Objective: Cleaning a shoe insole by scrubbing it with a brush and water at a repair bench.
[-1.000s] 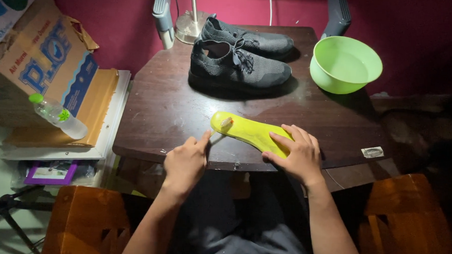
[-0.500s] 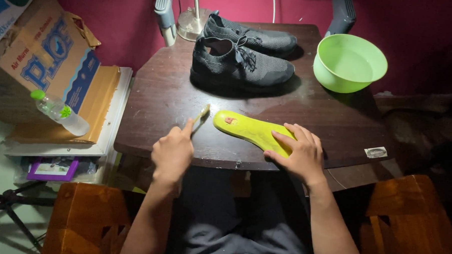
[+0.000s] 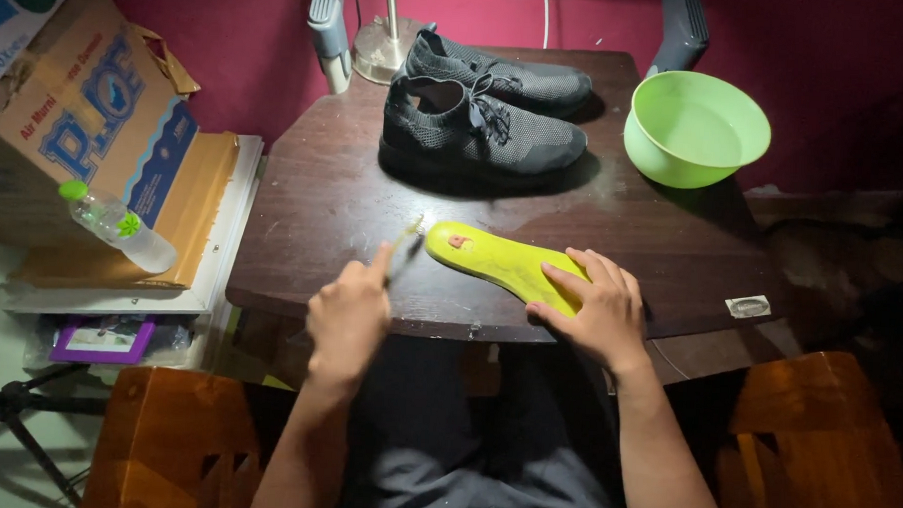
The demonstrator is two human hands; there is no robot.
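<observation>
Your right hand [image 3: 594, 314] lies flat, fingers spread, pinning the near end of the yellow-green insole [image 3: 501, 266] to the counter [image 3: 312, 229]. Your left hand [image 3: 349, 316] is clenched on a small brush [image 3: 407, 244], whose tip is just beside the insole's far end. Beyond: two dark shoes [image 3: 486, 135], green bowl [image 3: 696, 127].

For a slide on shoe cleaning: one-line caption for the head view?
Left hand holds a small brush beside a yellow insole pinned by the right hand; dark shoes behind.
</observation>
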